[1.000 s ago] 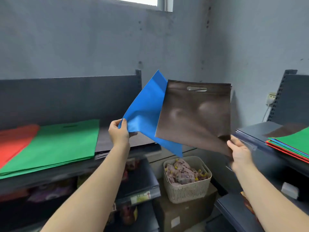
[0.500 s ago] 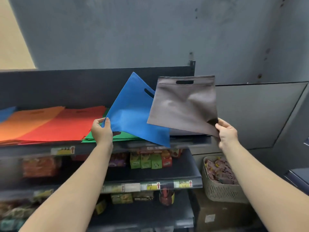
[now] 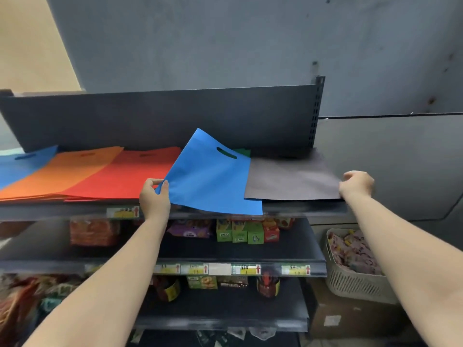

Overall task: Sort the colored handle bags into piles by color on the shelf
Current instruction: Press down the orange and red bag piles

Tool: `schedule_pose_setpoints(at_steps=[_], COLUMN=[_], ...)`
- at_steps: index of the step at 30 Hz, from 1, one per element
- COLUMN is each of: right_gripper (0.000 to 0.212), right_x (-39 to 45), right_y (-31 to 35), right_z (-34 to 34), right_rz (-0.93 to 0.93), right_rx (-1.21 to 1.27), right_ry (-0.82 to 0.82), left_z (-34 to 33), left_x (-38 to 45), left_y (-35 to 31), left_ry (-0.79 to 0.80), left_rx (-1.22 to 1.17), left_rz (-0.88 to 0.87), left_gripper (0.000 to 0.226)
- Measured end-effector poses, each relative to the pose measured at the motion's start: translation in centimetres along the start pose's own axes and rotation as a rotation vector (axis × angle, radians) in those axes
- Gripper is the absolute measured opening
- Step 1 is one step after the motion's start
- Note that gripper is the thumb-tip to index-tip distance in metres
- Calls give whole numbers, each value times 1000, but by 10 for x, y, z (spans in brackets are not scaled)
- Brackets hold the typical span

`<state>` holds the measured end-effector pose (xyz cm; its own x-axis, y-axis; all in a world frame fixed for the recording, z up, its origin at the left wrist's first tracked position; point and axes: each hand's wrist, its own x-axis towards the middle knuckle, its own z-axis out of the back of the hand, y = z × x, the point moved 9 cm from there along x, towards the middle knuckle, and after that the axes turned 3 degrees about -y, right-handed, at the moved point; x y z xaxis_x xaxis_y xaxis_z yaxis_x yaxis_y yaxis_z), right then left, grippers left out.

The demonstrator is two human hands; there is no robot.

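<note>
Head view, top shelf of a dark metal shelving unit [image 3: 160, 116]. My left hand [image 3: 154, 199] pinches the lower-left corner of a flat blue non-woven bag with a die-cut handle slot [image 3: 210, 179], thumb and fingers curled on the fabric; the bag tilts, its handle end pointing up toward the back panel and its lower edge overhanging the shelf's front edge. My right hand [image 3: 357, 184] sits at the right edge of a flat grey non-woven bag [image 3: 290, 180] that lies on the shelf's right end; its fingers are curled, but whether they grip the fabric I cannot tell. Along the shelf to the left lie a red pile [image 3: 135, 171], an orange pile [image 3: 72, 169] and, at the far left end, a blue pile [image 3: 22, 164]; a green corner [image 3: 244, 152] shows behind the held bag. The deciding relation: the blue pile lies well to the left of my left hand, beyond red and orange, so I judge the held bag must travel leftward along the shelf, and the left hand is the nearer one.
</note>
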<state>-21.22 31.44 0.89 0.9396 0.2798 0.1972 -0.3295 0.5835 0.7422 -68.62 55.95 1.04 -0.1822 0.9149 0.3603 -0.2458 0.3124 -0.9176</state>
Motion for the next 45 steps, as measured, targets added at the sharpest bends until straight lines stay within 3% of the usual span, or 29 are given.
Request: schedule_pose_setpoints(at_steps=[2,5,8,11,13,17,20,24,29,31,35,37,41,45], right_gripper=[33,22,24,41,50,44,25,15,47,46,17,8,16,8], right_x=[-11,-46,-98,-169,-204,-248,-265,-281,-342,-373,-422,-437,-460,-490], right_y=[26,77,112,133,136,142,158,198,223,229,269,292,343,392], right_z=[2,-8,-51,-101,-121,-147,-156,-168,-216,-238,-266,-274,-287,-301], right_rz=[214,429,243,173,154,4,10,133,155,90,24,80,319,471], right_rx=[-163,11,388,268,184,319,396,407,198,292,587,615,527,468], right_ry=[-42,-5,398,769,871,1012,991,923,1015,1098,1154,1103,927,853], left_z=[9,25,44,70,90,129,161,209,257,276,323,351,406,454], left_x=[2,0,-1,-3,-4,0,10,34,67,80,106,117,135,154], left_y=[-2,-3,-2,5,11,28,34,38,49,58,78,91,109,122], left_ry=[-25,-75,-123,-186,-219,-262,-283,-320,-322,-332,-370,-392,-421,-439], left_rx=[-12,-65,-98,-122,-133,-177,-181,-206,-193,-194,-165,-147,-81,-19], left_rz=[-8,14,40,81,97,137,131,103,68,60,58,70,54,46], left_gripper=[8,7,6,6,6,6,7,8,10,16,10,11,13,11])
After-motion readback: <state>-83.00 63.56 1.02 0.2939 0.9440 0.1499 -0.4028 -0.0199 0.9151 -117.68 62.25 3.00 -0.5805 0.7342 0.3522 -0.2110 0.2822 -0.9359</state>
